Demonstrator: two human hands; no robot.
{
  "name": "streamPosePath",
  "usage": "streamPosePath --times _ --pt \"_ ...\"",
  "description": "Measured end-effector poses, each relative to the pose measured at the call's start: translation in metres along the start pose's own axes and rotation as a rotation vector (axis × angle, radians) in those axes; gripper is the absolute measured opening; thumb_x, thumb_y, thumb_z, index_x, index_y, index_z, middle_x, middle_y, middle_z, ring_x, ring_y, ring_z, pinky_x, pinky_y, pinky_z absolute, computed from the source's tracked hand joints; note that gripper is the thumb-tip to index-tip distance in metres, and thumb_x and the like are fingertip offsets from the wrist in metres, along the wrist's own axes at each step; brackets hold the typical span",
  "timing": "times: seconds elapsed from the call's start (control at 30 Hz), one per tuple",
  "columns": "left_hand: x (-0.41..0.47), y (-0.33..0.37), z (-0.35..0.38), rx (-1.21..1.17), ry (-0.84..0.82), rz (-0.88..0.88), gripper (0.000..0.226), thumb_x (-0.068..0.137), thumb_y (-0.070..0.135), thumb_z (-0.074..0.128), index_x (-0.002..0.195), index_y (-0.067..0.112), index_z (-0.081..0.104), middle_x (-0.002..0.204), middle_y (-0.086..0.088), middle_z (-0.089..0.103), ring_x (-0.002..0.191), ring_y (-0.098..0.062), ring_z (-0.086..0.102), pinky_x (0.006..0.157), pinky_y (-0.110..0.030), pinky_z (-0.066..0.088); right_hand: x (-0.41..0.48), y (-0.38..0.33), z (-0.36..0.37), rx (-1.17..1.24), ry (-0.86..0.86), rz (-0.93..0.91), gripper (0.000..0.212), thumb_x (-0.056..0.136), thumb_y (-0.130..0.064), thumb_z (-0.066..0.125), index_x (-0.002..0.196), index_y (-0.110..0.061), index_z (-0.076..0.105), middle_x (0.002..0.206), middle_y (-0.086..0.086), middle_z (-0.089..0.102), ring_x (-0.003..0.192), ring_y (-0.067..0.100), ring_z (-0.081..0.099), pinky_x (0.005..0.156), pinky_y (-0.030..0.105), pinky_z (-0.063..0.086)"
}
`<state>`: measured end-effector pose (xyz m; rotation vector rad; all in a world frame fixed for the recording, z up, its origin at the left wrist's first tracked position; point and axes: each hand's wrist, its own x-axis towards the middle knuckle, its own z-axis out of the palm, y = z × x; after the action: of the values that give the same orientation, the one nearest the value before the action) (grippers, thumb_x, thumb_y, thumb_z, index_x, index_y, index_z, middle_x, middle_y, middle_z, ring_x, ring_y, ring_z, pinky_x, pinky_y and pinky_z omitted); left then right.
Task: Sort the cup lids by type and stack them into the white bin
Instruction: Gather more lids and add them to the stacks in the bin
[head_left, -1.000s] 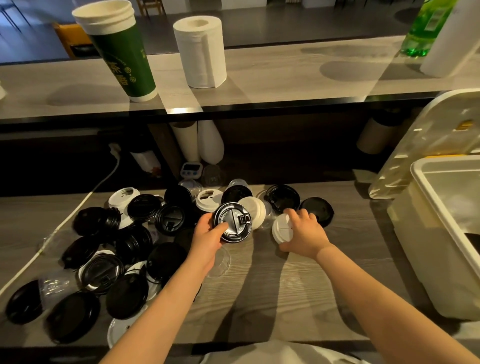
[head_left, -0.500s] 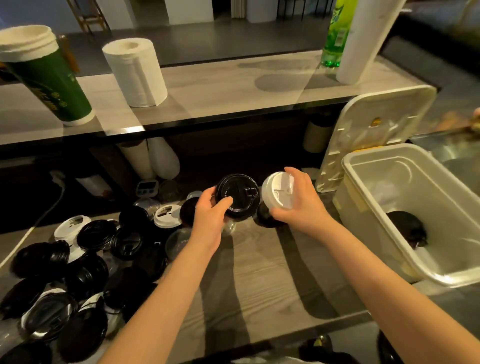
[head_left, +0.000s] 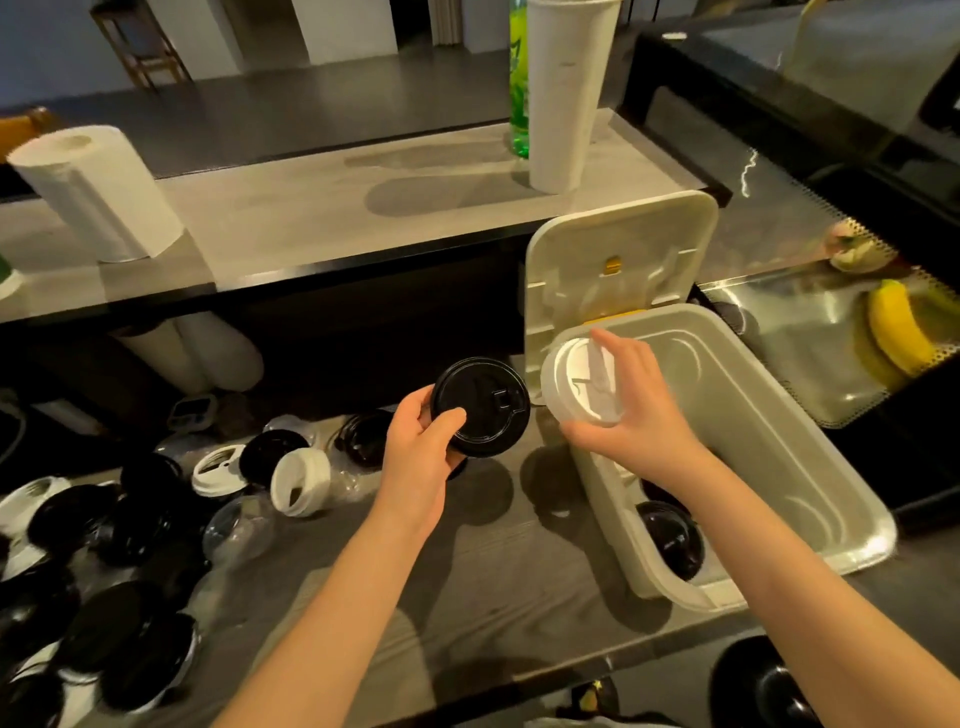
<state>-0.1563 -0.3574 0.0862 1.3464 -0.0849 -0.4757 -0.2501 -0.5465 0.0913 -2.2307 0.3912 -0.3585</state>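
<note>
A café or drinks counter: heaps of takeaway cup lids (head_left: 130, 525), a paper-cup stack (head_left: 563, 93), a steel sink (head_left: 810, 332).

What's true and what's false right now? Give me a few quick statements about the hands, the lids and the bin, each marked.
1. The left hand holds a black lid. True.
2. The right hand holds a clear lid. False: it holds a white lid.
3. The white bin is empty. False: black lids lie in its near end.
4. The bin's cover stands open behind it. True.
5. A banana lies right of the bin. True.
</note>
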Motion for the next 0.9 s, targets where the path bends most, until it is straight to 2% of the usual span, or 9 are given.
streamPosePath --times 0.07,0.13,0.23,0.33,0.47,0.6,0.67,0.9 --pt "0.0 -0.003 0.019 -0.004 0.004 -0.013 0.025 0.091 0.003 0.051 0.108 0.02 0.057 0.108 -0.002 0.063 0.101 -0.016 0.062 0.068 -0.023 0.052 0.002 0.017 -0.017 -0.017 -0.017 0.026 0.09 0.073 -0.023 0.076 0.145 -0.027 0.023 0.136 -0.011 0.029 0.12 -0.002 0.028 0.097 0.016 0.026" --pt "0.001 -0.009 0.038 -0.005 0.021 -0.032 0.026 0.091 0.003 0.051 0.113 0.016 0.056 0.11 -0.003 0.064 0.1 -0.016 0.062 0.068 -0.024 0.053 0.005 0.04 -0.033 -0.051 -0.018 0.04 0.092 0.07 -0.029 0.078 0.145 -0.027 0.024 0.14 -0.008 0.031 0.127 0.006 0.029 0.101 0.025 0.027" --pt "0.002 -0.018 0.062 -0.012 0.054 -0.046 0.029 0.091 0.002 0.05 0.118 0.01 0.054 0.112 -0.006 0.063 0.098 -0.015 0.063 0.067 -0.024 0.053 0.013 0.072 -0.049 -0.078 -0.065 0.084 0.095 0.069 -0.03 0.08 0.145 -0.026 0.025 0.141 -0.004 0.032 0.132 0.013 0.03 0.103 0.028 0.029" --pt "0.001 -0.025 0.077 -0.007 0.078 -0.045 0.028 0.092 0.002 0.05 0.118 0.01 0.054 0.11 -0.006 0.063 0.096 -0.014 0.062 0.069 -0.025 0.051 0.024 0.092 -0.055 -0.221 -0.207 0.099 0.094 0.071 -0.033 0.077 0.146 -0.026 0.022 0.145 -0.002 0.029 0.135 0.021 0.029 0.105 0.034 0.033" --pt "0.0 -0.031 0.088 -0.028 0.145 -0.042 0.031 0.091 0.002 0.05 0.121 0.008 0.053 0.111 -0.007 0.064 0.095 -0.016 0.063 0.07 -0.027 0.051 0.039 0.107 -0.044 -0.448 -0.483 -0.015 0.093 0.068 -0.037 0.073 0.144 -0.017 0.023 0.143 0.007 0.031 0.133 0.026 0.03 0.107 0.033 0.032" --pt "-0.001 -0.034 0.093 -0.033 0.206 -0.032 0.025 0.091 0.001 0.05 0.113 0.01 0.056 0.104 -0.005 0.065 0.091 -0.016 0.063 0.073 -0.031 0.05 0.05 0.114 -0.02 -0.602 -0.683 -0.131 0.08 0.065 -0.041 0.074 0.129 -0.013 0.035 0.125 0.009 0.044 0.111 0.026 0.047 0.092 0.034 0.042" --pt "-0.001 -0.034 0.093 -0.026 0.219 -0.027 0.022 0.091 0.002 0.05 0.108 0.012 0.057 0.101 -0.005 0.066 0.09 -0.017 0.063 0.074 -0.034 0.049 0.052 0.117 -0.011 -0.65 -0.736 -0.163 0.073 0.067 -0.035 0.078 0.123 -0.012 0.038 0.121 0.009 0.045 0.106 0.026 0.048 0.089 0.034 0.044" --pt "0.0 -0.036 0.088 -0.008 0.254 -0.014 0.023 0.09 0.002 0.051 0.109 0.013 0.058 0.102 -0.005 0.066 0.093 -0.018 0.063 0.077 -0.037 0.048 0.054 0.125 0.007 -0.763 -0.773 -0.225 0.083 0.061 -0.025 0.083 0.127 -0.012 0.035 0.123 0.008 0.045 0.109 0.026 0.048 0.089 0.033 0.045"
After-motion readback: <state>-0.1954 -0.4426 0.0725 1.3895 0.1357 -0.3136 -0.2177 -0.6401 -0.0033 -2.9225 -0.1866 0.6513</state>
